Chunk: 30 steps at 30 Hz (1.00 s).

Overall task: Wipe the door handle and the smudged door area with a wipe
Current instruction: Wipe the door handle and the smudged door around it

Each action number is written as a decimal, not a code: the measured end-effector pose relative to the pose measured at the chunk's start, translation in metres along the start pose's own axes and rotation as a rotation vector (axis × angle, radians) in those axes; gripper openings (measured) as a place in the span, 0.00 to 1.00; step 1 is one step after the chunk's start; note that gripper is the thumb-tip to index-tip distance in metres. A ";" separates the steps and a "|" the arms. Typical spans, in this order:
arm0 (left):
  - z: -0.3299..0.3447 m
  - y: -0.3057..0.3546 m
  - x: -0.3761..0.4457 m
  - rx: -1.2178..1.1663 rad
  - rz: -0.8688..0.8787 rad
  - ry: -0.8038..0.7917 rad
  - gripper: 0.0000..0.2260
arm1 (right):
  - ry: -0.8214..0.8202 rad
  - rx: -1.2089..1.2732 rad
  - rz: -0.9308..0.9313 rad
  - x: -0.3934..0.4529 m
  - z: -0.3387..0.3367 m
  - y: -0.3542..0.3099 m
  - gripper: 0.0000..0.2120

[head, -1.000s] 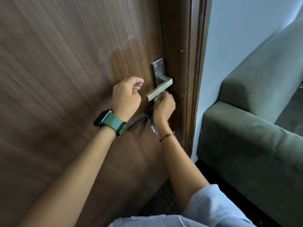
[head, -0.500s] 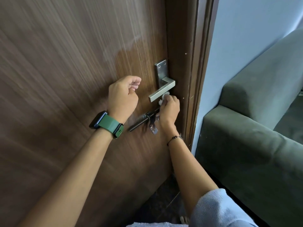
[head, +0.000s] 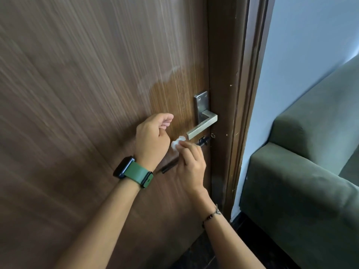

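Head view. The door (head: 87, 94) fills the left and centre of the frame, shut against its frame at the right edge. The door handle (head: 202, 126), a metal lever on a plate, sits near the door's right edge at mid height. The right hand (head: 191, 164) pinches a small, bunched white wipe (head: 176, 143) between thumb and fingertips. The wipe lies just beside the free end of the lever, low and to its left, against or close to the door face; contact cannot be confirmed. The left hand (head: 152, 136) hangs beside it, fingers loosely curled and holding nothing, wearing a green watch (head: 134, 172). A key (head: 203, 141) stands in the lock below the lever, with dark pieces hanging from it behind the right hand. A pale, hazy smudge (head: 155, 82) spreads across the door above and left of the handle.

Findings, as judgement:
- The wipe is very small and held by the tips only; firm rubbing could pull it free.
- The right hand works close to the key; a knock could turn or dislodge it.
- Pressure on the lever could unlatch the door.
- The smudge is large for so small a wipe; streaks are likely.
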<state>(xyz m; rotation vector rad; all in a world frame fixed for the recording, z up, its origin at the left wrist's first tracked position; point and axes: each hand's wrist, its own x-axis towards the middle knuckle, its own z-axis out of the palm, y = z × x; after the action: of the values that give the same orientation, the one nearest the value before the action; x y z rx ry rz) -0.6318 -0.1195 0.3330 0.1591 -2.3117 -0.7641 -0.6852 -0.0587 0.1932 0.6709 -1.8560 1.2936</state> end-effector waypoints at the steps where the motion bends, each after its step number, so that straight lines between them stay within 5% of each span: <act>1: -0.001 0.000 0.002 -0.004 0.001 0.011 0.20 | 0.018 0.003 -0.010 0.007 0.002 0.000 0.06; 11: -0.010 -0.005 -0.004 0.022 -0.032 0.055 0.21 | -0.059 -0.018 0.029 -0.010 0.016 -0.009 0.05; 18: -0.015 0.001 -0.008 0.010 -0.021 0.176 0.22 | 0.247 0.089 -0.145 0.105 0.001 -0.055 0.07; 26: -0.012 0.004 -0.011 0.016 -0.051 0.272 0.22 | -0.118 -0.438 -0.380 0.051 -0.007 -0.010 0.08; 30: -0.010 0.007 -0.015 0.002 -0.082 0.271 0.22 | 0.058 -0.282 -0.312 0.096 -0.018 -0.032 0.15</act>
<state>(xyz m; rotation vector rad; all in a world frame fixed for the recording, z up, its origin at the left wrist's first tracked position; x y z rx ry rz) -0.6137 -0.1134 0.3343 0.3398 -2.0594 -0.7322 -0.7105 -0.0528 0.2925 0.7267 -1.7587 0.8246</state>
